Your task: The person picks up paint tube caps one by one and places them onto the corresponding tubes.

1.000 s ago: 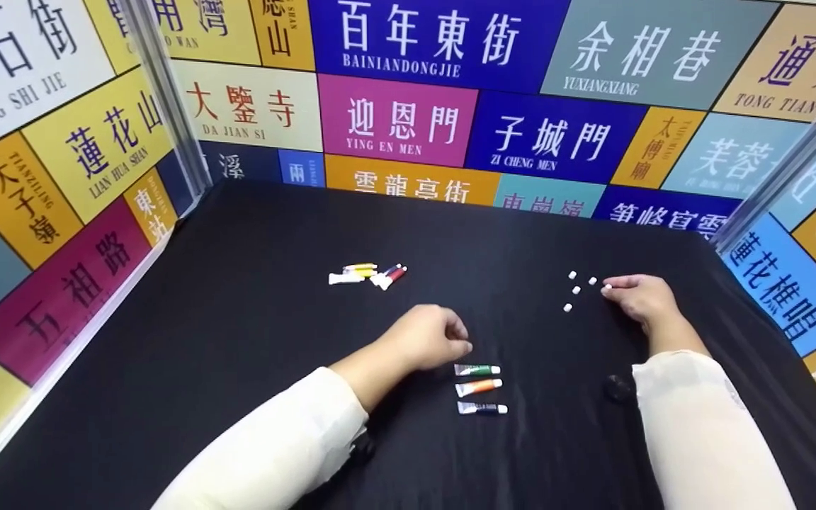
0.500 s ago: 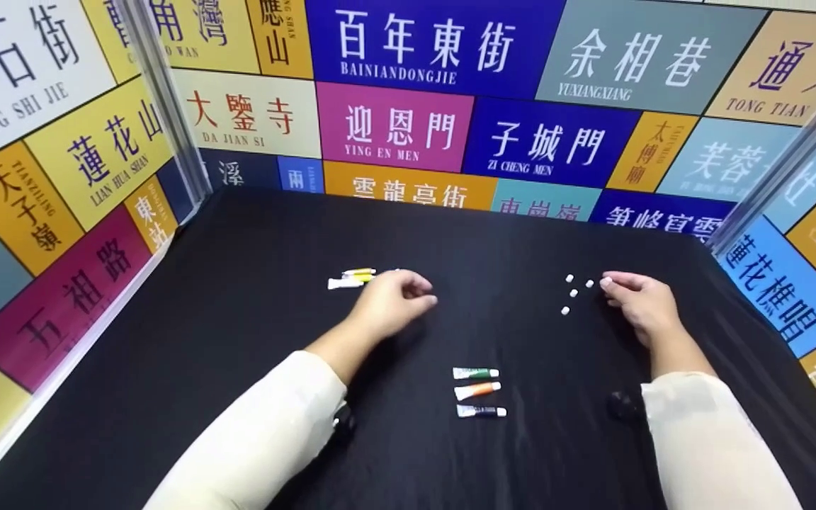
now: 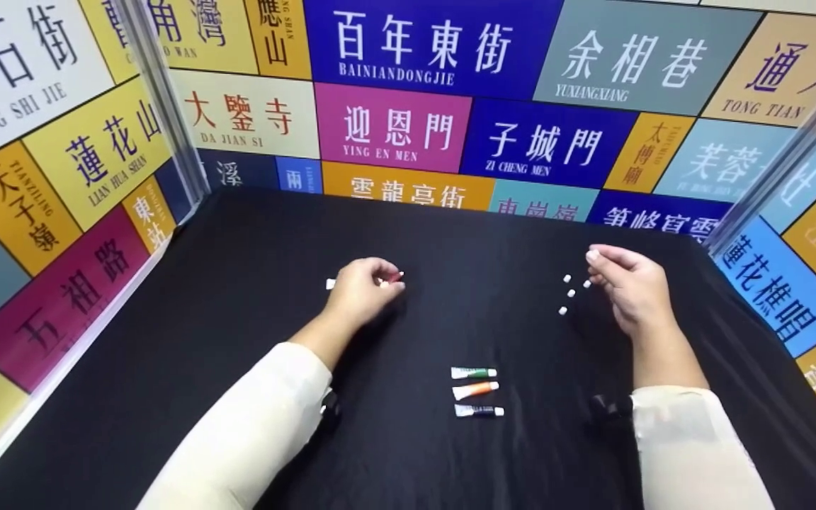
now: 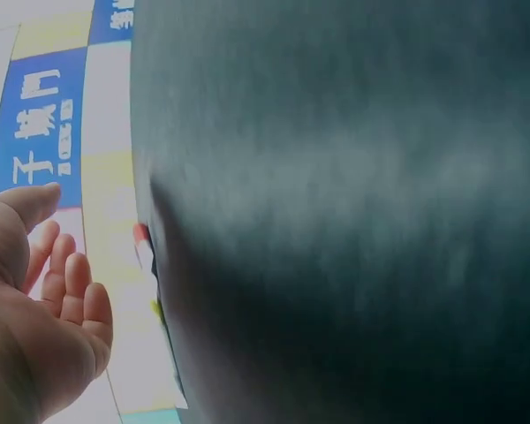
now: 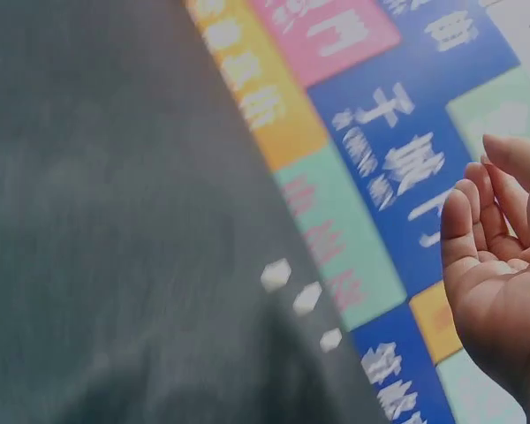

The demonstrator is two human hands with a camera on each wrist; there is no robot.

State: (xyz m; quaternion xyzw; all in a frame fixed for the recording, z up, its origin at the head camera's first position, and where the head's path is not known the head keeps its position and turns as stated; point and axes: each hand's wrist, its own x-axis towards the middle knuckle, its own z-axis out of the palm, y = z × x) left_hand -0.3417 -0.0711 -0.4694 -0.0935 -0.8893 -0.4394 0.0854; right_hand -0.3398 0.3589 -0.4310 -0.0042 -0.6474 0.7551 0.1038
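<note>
My left hand (image 3: 365,285) hovers over a small pile of paint tubes (image 3: 330,284) at mid-table and hides most of it; a red tube tip (image 3: 396,277) shows at its right. In the left wrist view the left hand (image 4: 57,291) has loosely curled fingers and holds nothing, with the red tube tip (image 4: 141,234) just beyond them. My right hand (image 3: 624,283) is lifted beside several small white caps (image 3: 569,293) on the black cloth. The right wrist view shows the right hand (image 5: 495,247) relaxed and empty, the caps (image 5: 306,298) to its left.
Three tubes lie in a neat row near me: green (image 3: 474,372), orange (image 3: 477,389) and dark blue (image 3: 479,410). The black tablecloth (image 3: 238,319) is walled on three sides by panels of coloured street signs (image 3: 394,127). Metal posts (image 3: 167,106) stand at the back corners.
My left hand went from beside the three-tube row up and left to the tube pile, now covering it. My right hand rose and moved slightly back from the caps.
</note>
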